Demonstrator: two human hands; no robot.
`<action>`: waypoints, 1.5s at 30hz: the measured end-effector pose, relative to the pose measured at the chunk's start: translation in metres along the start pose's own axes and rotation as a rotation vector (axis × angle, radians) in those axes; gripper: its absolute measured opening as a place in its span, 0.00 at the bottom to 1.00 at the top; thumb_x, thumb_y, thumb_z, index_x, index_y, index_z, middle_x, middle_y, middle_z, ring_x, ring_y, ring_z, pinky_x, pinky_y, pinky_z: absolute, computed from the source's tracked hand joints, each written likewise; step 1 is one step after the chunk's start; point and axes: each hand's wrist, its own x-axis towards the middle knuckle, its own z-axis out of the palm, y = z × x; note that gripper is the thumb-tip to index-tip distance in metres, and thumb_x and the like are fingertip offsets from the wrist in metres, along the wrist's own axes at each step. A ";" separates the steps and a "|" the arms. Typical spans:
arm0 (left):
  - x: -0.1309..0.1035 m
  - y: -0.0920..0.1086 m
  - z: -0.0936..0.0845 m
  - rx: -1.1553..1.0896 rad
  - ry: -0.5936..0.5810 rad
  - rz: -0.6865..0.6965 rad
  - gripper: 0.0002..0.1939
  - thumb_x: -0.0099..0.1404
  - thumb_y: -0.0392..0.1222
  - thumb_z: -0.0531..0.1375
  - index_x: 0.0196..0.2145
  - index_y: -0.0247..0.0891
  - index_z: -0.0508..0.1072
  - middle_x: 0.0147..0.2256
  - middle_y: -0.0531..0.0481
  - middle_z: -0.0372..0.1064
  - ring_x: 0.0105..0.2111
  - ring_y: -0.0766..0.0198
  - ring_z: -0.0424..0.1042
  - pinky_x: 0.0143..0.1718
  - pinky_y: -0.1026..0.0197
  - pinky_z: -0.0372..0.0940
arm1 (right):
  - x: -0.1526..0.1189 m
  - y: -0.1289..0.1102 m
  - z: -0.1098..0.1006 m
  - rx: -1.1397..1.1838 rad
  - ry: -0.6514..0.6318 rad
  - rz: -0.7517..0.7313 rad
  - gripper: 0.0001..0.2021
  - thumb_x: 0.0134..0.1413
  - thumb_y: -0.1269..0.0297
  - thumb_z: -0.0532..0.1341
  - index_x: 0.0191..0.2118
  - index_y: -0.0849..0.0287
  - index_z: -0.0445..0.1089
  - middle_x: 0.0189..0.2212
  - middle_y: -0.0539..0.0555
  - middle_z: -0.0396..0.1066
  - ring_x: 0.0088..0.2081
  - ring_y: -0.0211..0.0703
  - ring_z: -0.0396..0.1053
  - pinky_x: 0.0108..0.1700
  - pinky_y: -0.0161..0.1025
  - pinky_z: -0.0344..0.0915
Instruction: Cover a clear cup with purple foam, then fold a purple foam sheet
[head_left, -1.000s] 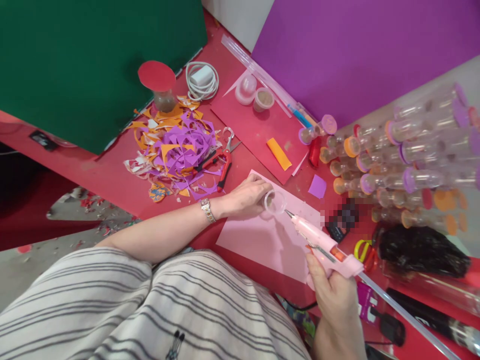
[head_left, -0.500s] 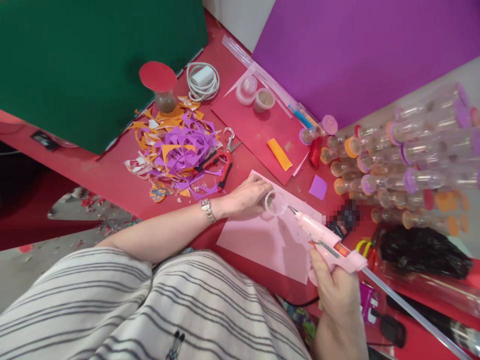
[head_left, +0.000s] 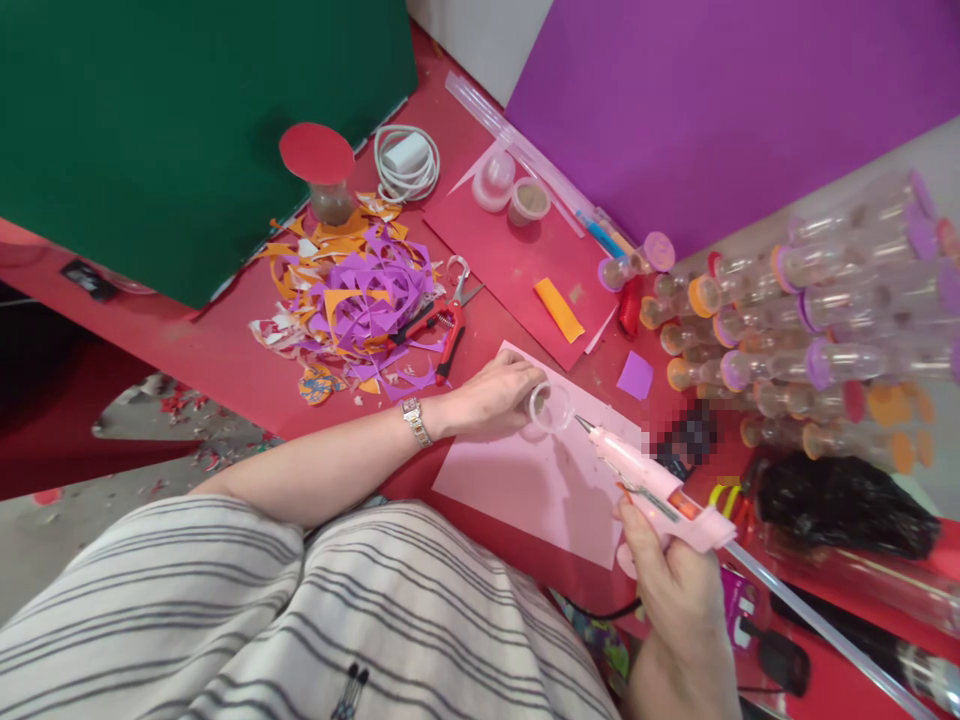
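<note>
My left hand (head_left: 501,396) is closed on a small clear plastic cup (head_left: 551,407), tilted on its side over a pink sheet (head_left: 487,482) with its mouth to the right. What the fingers cover of the cup is hidden. My right hand (head_left: 671,585) grips a pink hot glue gun (head_left: 637,465) by its handle. A long clear glue stick (head_left: 817,620) runs out of the gun's back. The metal nozzle points at the cup's rim, very close to it; I cannot tell whether they touch.
Left lies a heap of purple and orange scraps (head_left: 360,285) beside red-handled snips (head_left: 452,330). Behind are a red sheet (head_left: 495,255), two small cups (head_left: 529,202) and a coiled white cable (head_left: 406,160). Several stacked clear cup pieces (head_left: 840,310) and a black bag (head_left: 847,505) stand right.
Almost nothing differs. The glue gun has shifted very slightly at its back end, with its nozzle still by the cup's rim. My left hand and the cup stay in place.
</note>
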 end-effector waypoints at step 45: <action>0.002 0.000 0.001 -0.019 -0.027 -0.017 0.03 0.62 0.32 0.56 0.32 0.38 0.66 0.35 0.48 0.69 0.38 0.61 0.65 0.51 0.56 0.60 | 0.015 -0.009 -0.004 0.012 -0.026 0.030 0.22 0.49 0.41 0.63 0.32 0.58 0.73 0.20 0.54 0.71 0.31 0.54 0.76 0.34 0.46 0.73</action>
